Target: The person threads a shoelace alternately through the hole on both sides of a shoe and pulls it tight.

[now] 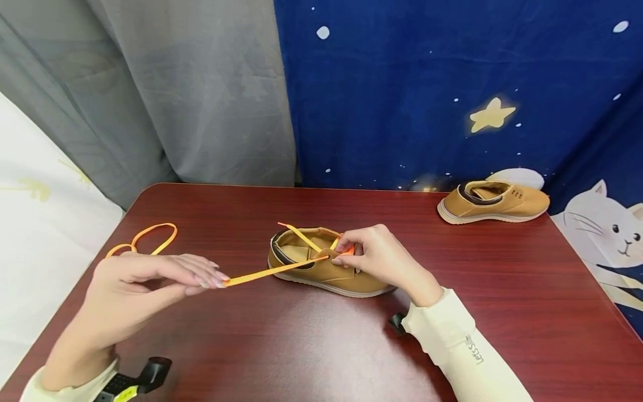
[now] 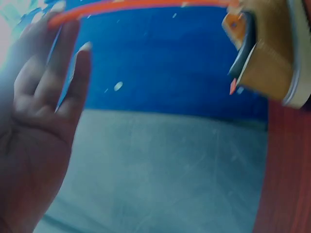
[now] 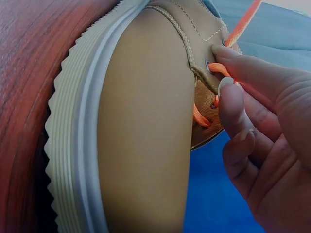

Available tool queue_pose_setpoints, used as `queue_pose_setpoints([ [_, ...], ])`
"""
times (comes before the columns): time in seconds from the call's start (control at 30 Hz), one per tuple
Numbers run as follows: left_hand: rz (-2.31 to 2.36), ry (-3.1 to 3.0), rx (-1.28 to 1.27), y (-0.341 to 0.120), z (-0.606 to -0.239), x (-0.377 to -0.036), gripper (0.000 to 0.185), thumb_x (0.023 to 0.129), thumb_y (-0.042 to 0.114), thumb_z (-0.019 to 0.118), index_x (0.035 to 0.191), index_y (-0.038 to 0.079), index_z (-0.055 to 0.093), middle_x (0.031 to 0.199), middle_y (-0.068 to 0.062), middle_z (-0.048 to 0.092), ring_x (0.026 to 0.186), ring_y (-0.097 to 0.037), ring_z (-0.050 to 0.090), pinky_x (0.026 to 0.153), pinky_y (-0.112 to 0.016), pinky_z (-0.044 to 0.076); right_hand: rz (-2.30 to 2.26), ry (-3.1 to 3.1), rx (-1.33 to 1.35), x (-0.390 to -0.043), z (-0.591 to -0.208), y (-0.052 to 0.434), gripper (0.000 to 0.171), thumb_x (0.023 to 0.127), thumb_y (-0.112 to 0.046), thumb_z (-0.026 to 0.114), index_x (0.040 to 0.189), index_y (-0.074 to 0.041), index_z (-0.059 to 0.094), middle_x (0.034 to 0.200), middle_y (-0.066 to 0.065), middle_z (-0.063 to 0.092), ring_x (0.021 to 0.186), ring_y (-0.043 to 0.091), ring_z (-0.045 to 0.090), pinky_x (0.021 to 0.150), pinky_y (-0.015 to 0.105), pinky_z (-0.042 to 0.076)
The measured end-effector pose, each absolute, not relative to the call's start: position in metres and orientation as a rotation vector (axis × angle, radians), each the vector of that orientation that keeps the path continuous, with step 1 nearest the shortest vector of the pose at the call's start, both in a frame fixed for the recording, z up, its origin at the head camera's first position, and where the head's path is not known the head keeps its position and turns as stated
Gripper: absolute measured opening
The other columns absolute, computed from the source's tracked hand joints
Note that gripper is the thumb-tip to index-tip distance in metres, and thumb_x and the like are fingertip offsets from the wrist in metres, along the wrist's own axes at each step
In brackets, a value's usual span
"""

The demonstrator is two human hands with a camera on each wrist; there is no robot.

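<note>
A tan shoe (image 1: 346,282) with a pale sole stands on the table, its toe toward the right. An orange-yellow shoelace (image 1: 273,272) runs through its eyelets. My left hand (image 1: 135,290) pinches the lace between thumb and fingertips, left of the shoe, and the stretch to the eyelet is straight. Beyond that hand the lace loops (image 1: 171,234) over the table's left side. My right hand (image 1: 384,259) grips the shoe's eyelet flap, with the thumb (image 3: 250,65) beside an eyelet. A short lace end sticks up over the shoe opening.
A second tan shoe (image 1: 522,204), with no lace visible in its eyelets, stands at the back right of the dark red table (image 1: 281,346). Grey (image 1: 201,100) and blue (image 1: 392,100) curtains hang behind the table. A small black camera (image 1: 156,371) sits on my left wrist.
</note>
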State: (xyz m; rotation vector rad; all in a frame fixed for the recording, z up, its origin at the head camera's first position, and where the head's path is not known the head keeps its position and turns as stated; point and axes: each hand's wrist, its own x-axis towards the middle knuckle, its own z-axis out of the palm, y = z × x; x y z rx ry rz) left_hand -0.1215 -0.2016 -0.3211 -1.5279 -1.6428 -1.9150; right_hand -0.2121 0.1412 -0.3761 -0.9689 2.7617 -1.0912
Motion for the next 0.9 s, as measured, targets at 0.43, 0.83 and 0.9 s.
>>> queue_pose_setpoints([
  [0.43, -1.343, -2.909, -1.271, -0.225, -0.333, -0.123, 0.014, 0.093, 0.016, 0.073, 0.099, 0.029, 0.076, 0.098, 0.013, 0.078, 0.094, -0.002, 0.071, 0.080, -0.023, 0.056, -1.342, 2.608, -0.938, -0.216, -0.374, 0.149, 0.004, 0.088, -0.020, 0.080, 0.091, -0.019, 0.078, 0.070, -0.006, 0.073, 0.052, 0.011, 0.064, 0.049, 0.024, 0.049],
  [0.83, -0.995, -3.196, -0.985, -0.195, -0.372, -0.148, 0.013, 0.089, 0.016, 0.077, 0.087, 0.029, 0.077, 0.085, 0.018, 0.072, 0.078, 0.005, 0.060, 0.072, -0.024, 0.053, -1.389, 2.941, -0.926, -0.228, -0.382, 0.149, 0.005, 0.090, -0.020, 0.077, 0.094, -0.019, 0.079, 0.085, -0.008, 0.070, 0.074, 0.006, 0.062, 0.067, 0.022, 0.050],
  [0.9, -0.953, -3.207, -0.946, -0.191, -0.377, -0.150, 0.013, 0.088, 0.015, 0.078, 0.085, 0.028, 0.076, 0.083, 0.019, 0.070, 0.077, 0.005, 0.058, 0.070, -0.022, 0.052, -1.382, 2.905, -0.976, -0.229, -0.384, 0.147, 0.008, 0.090, -0.020, 0.077, 0.098, -0.019, 0.079, 0.094, -0.007, 0.073, 0.086, 0.007, 0.067, 0.077, 0.026, 0.054],
])
